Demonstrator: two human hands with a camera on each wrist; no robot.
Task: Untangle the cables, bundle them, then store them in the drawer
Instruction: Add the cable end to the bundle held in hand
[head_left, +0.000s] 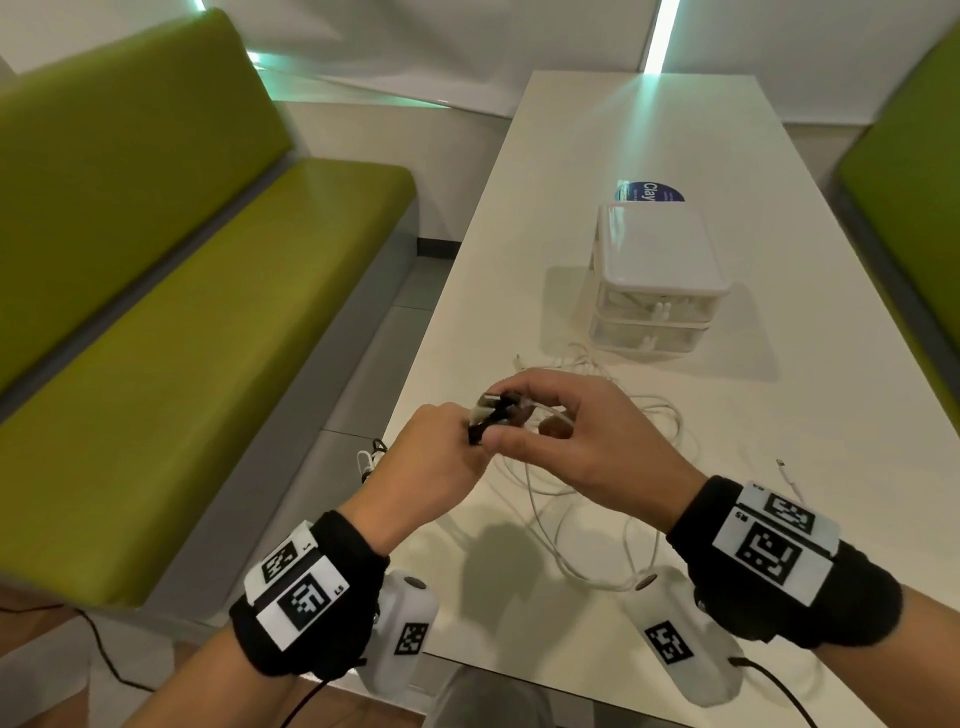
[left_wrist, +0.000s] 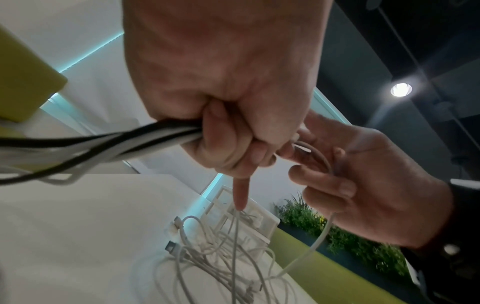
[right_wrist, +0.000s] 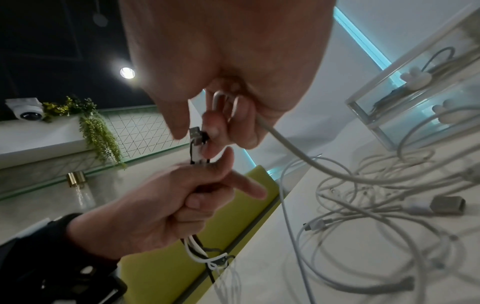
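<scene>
Lower centre of head view: gathered black and white cable bundle (head_left: 491, 415) gripped in curled left hand (head_left: 431, 457); its plug ends and bent white strand pinched by right hand (head_left: 582, 441). Bundling judged underway. Loose tangle of white cables (head_left: 597, 499) left on white rectangular table (head_left: 779, 519). Mid-frame: white two-drawer plastic organiser (head_left: 654, 286), drawers closed, cables already inside; storing outstanding. Beyond: blue round sticker (head_left: 649, 191), "Clay" legible.

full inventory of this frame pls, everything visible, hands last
held cables: a few, black and white, gripped in the left fist, plug ends up.
loose cables: several, count unclear, white, tangled on the table before the drawer unit.
drawer unit: one, clear with white top, two drawers, both shut, mid-table.
sticker: one, blue, behind the drawer unit.
table: one, white.
benches: two, green, either side.
plants: green, on a ledge.
left hand: grips the held cables.
right hand: pinches the plug ends, white cable looped in its fingers.
</scene>
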